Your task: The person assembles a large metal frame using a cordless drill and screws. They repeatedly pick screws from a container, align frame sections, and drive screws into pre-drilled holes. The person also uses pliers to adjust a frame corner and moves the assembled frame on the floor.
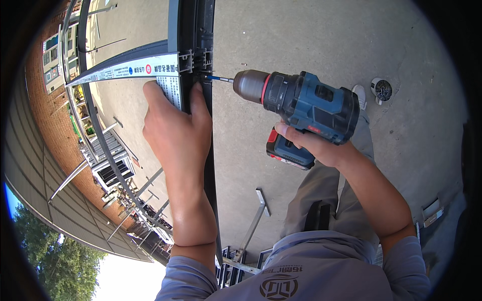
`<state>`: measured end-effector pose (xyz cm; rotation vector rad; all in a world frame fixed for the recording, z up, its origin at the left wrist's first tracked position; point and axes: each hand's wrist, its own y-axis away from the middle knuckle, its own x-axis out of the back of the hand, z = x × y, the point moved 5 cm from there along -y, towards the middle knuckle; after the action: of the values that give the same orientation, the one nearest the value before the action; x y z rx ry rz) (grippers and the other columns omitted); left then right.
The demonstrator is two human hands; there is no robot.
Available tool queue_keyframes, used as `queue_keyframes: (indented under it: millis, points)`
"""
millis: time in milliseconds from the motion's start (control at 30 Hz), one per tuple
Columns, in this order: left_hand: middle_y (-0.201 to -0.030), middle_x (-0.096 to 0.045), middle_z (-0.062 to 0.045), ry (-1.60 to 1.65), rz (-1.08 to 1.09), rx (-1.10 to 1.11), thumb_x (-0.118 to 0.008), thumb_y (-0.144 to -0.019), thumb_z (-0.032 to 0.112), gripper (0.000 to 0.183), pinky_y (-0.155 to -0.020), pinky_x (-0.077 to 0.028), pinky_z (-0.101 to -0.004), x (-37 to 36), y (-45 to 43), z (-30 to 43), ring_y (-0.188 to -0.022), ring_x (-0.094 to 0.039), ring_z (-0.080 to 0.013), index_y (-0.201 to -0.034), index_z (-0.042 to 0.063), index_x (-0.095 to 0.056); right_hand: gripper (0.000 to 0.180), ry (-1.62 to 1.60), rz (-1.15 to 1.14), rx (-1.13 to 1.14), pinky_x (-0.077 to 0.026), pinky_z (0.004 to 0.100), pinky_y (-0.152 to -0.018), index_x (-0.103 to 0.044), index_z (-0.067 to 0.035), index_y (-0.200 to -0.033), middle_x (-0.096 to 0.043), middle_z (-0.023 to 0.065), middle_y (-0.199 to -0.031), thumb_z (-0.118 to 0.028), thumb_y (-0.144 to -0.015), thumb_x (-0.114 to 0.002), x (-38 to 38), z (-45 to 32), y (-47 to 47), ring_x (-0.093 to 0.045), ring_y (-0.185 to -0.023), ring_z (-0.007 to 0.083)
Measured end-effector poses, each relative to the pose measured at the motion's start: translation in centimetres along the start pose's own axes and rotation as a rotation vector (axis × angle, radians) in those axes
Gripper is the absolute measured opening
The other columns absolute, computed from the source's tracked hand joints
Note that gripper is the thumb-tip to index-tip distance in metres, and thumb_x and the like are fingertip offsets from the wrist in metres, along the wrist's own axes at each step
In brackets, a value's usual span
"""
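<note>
My right hand (316, 146) grips the handle of a blue and black cordless drill driver (297, 99) with a battery at its base. From its chuck a thin bit (220, 78) points left, its tip at the side of a dark metal frame profile (196, 30). Just below that spot my left hand (179, 128) clasps the profile, thumb on one side and fingers on the other. A second profile (124, 68), covered in printed white and blue film, meets the first there. Its cut end shows hollow chambers. Whether the tip is touching metal or a screw is hard to tell.
A white container (381, 91) with small dark pieces stands on the concrete floor (286, 30) near my shoe (359, 96). Below lies a metal support stand (256, 222). Other long profiles (101, 139) and a brick wall (56, 116) are at the left.
</note>
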<state>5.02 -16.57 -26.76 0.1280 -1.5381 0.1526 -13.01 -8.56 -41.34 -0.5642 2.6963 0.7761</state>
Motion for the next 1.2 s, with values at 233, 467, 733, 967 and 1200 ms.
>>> queue_keyframes:
  millis: [233,467,733,967,1200]
  points:
    - [-0.074,-0.066,-0.025,0.004,0.001,-0.005,-0.072,-0.089,0.023,0.034,-0.065,-0.052,-0.0506,-0.01,-0.09,0.07,-0.072,-0.066,-0.0476,-0.098,0.002,-0.047,0.032,0.078,0.018,0.063,-0.060,0.0379,-0.077,-0.066,-0.009,-0.110,-0.071,0.0060,-0.098,-0.031,-0.089,-0.077,0.18,-0.11,-0.02,-0.070,-0.085,0.0170]
    - [-0.074,-0.065,-0.025,0.003,0.003,0.000,-0.073,-0.089,0.023,0.034,-0.065,-0.052,-0.0510,-0.04,-0.24,-0.01,-0.072,-0.066,-0.0480,-0.098,0.002,-0.047,0.030,0.137,0.024,0.091,-0.057,0.0367,-0.082,-0.067,-0.010,-0.106,-0.069,0.0023,-0.094,-0.032,-0.090,-0.078,0.18,-0.38,-0.09,-0.066,-0.087,0.0136]
    - [-0.075,-0.065,-0.026,-0.002,0.005,0.003,-0.073,-0.089,0.023,0.035,-0.065,-0.051,-0.0523,-0.06,-0.20,0.07,-0.073,-0.065,-0.0490,-0.098,0.002,-0.047,0.030,0.152,0.032,0.170,-0.057,0.0359,-0.082,-0.067,-0.010,-0.108,-0.070,0.0036,-0.094,-0.031,-0.090,-0.079,0.46,-0.26,-0.21,-0.067,-0.088,0.0140]
    - [-0.074,-0.065,-0.026,0.008,0.000,0.000,-0.073,-0.089,0.023,0.035,-0.065,-0.051,-0.0526,-0.06,-0.21,0.08,-0.073,-0.065,-0.0491,-0.098,0.002,-0.046,0.035,0.182,0.006,0.128,-0.059,0.0395,-0.083,-0.067,-0.011,-0.109,-0.070,0.0053,-0.098,-0.037,-0.089,-0.078,0.46,0.13,-0.25,-0.068,-0.090,0.0171]
    - [-0.074,-0.065,-0.026,0.009,0.005,0.001,-0.073,-0.089,0.023,0.035,-0.065,-0.051,-0.0520,-0.03,-0.26,0.10,-0.072,-0.065,-0.0489,-0.098,0.002,-0.046,0.026,0.225,-0.002,0.156,-0.059,0.0396,-0.086,-0.068,-0.011,-0.113,-0.072,0.0071,-0.106,-0.025,-0.092,-0.075,0.51,0.26,-0.29,-0.070,-0.094,0.0211]
